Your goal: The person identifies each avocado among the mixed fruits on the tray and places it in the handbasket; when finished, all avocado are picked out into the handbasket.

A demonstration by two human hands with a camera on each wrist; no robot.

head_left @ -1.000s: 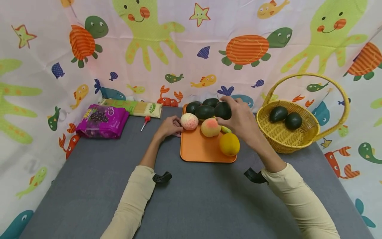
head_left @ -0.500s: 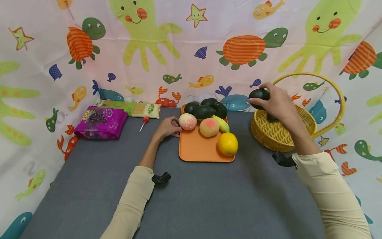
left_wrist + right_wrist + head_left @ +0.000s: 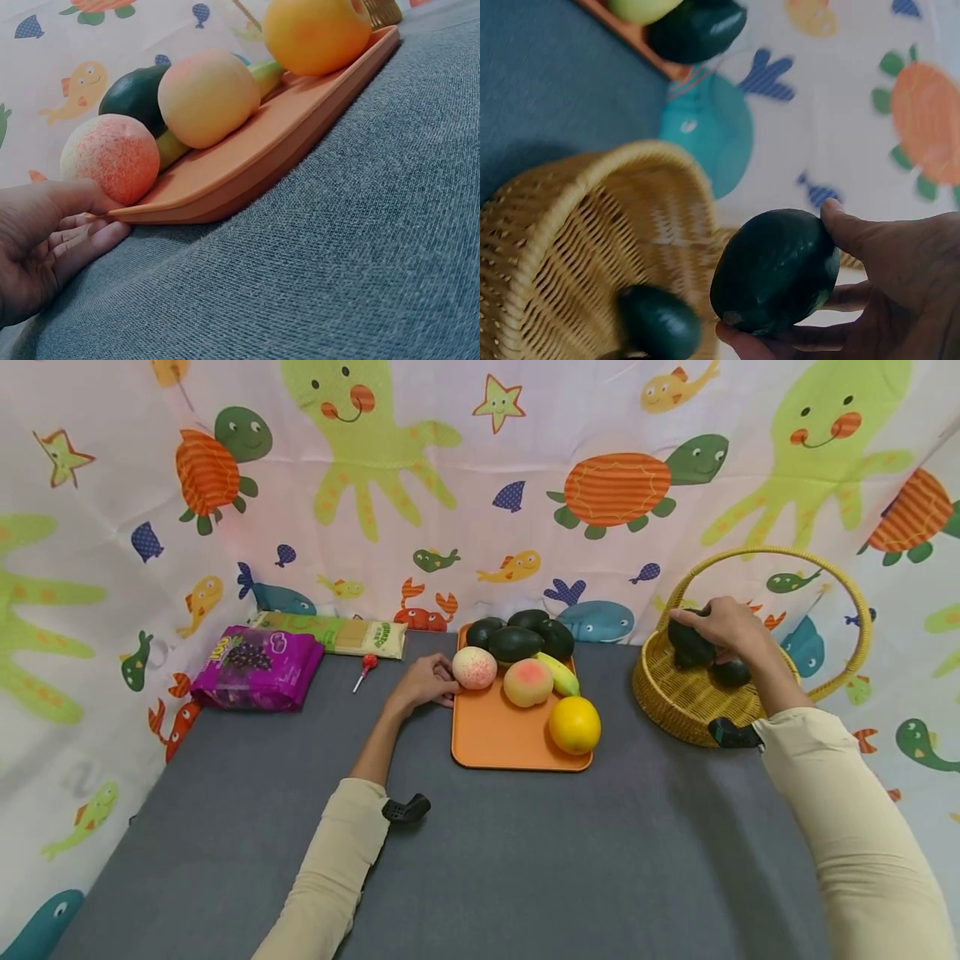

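Note:
Over the yellow wicker basket (image 3: 669, 714) at the right, my right hand (image 3: 738, 628) holds a dark green avocado (image 3: 772, 274) between thumb and fingers. Below it, another avocado (image 3: 658, 322) lies in the basket. My left hand (image 3: 425, 683) pinches the left rim of the orange tray (image 3: 495, 745), thumb on top and fingers beneath in the left wrist view. Close by the thumb sits a speckled pinkish peach (image 3: 112, 157). The tray also bears a second peach (image 3: 528, 683), a banana (image 3: 562, 678), a yellow-orange round fruit (image 3: 574, 725) and several avocados (image 3: 516, 643) at its back.
A purple grape-printed bag (image 3: 258, 667) stands at the back left of the grey table (image 3: 480, 860). Behind it lies a flat green-and-cream packet (image 3: 337, 633), with a red lollipop (image 3: 367, 667) in front. The basket's tall handle (image 3: 862, 610) arches over it. A printed curtain (image 3: 420, 460) hangs behind.
My right hand has carried an avocado from the back of the tray rightward, then lowered it at the basket. The left hand has stayed at the tray's rim.

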